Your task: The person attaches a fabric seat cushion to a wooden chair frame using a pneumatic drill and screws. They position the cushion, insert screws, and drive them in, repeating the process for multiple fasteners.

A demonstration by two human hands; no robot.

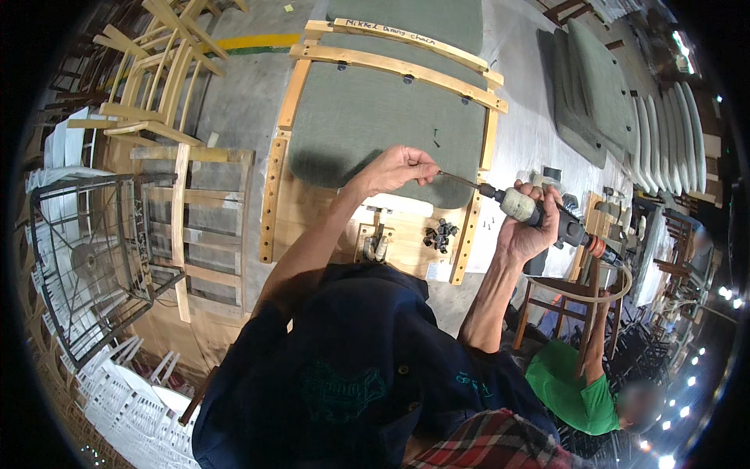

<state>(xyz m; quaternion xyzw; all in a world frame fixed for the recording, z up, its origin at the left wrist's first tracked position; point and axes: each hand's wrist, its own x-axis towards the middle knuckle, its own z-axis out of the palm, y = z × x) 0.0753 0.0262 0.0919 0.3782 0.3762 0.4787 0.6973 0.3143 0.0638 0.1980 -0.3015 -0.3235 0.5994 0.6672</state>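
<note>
My right hand is wrapped round a power screwdriver with a pale wrapped collar and a hose at its rear. Its long thin bit points left. At the bit's tip, the fingers of my left hand are pinched together; whatever small thing they hold is hidden. Below both hands lies a grey-green fabric-covered pad inside a wooden frame jig. Small dark brackets sit along the jig's far bar. A couple of loose screws rest on the pad.
A metal toggle clamp and a pile of black small parts are on the jig's near board. Wooden chair frames stand far left, a wire rack at left. Grey pads are stacked right. A person in green is lower right.
</note>
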